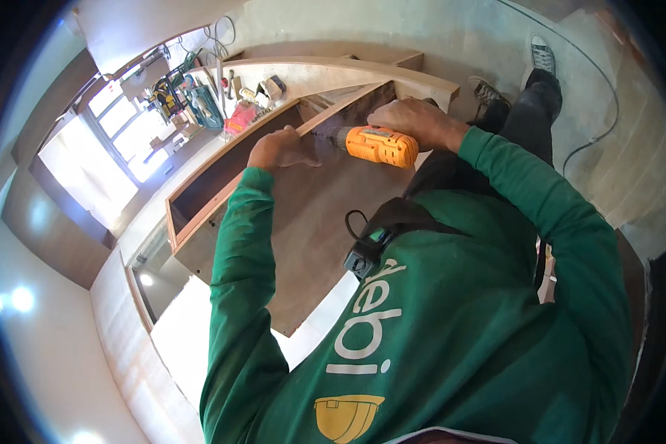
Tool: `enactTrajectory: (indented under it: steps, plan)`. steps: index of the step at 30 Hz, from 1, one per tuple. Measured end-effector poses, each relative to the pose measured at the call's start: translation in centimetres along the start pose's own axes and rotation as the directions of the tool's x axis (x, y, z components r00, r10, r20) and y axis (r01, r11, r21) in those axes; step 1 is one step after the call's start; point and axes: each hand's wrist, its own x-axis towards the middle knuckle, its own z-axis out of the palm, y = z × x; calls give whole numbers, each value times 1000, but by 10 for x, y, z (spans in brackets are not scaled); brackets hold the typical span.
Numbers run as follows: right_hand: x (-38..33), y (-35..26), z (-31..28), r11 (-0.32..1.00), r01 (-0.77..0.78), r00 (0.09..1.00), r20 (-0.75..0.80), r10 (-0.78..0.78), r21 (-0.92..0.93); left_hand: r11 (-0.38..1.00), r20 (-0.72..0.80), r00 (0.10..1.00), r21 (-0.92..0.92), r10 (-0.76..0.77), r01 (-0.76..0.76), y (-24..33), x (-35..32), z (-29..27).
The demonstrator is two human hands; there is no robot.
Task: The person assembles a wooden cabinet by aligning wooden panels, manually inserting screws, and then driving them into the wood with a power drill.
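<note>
My right hand (414, 122) is wrapped round an orange cordless drill (381, 146), held sideways with its dark chuck toward the left. The bit's tip points at the edge of a wooden cabinet (222, 194); whether it touches is too small to tell. Beside the tip, my left hand (280, 149) grips the cabinet's top edge, fingers bent over it and thumb along the brown side panel (322, 214). Any screw there is hidden. The cabinet's long, narrow compartments lie open beyond my hands.
Behind the cabinet, a worktop holds a pink bag (240, 118), hand tools, a teal tool case (204, 106) and a yellow-black power tool (168, 96). A dark cable (616, 103) crosses the floor at right. My shoes (542, 55) stand near the cabinet's right end.
</note>
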Motion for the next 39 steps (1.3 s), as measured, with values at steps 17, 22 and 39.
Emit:
enactTrajectory:
  steps: [17,22,39]
  plan:
    - [-77,-29,-51,955,-191,978,45,206,-225,992,-456,881,-46,-123,114,18,32,48]
    - [-171,1,-99,900,-346,934,-187,304,-266,895,-869,492,-255,-47,-365,102,-10,68]
    - [-172,65,-269,593,-653,663,23,749,-471,-643,-351,859,-569,-373,-512,149,-166,224]
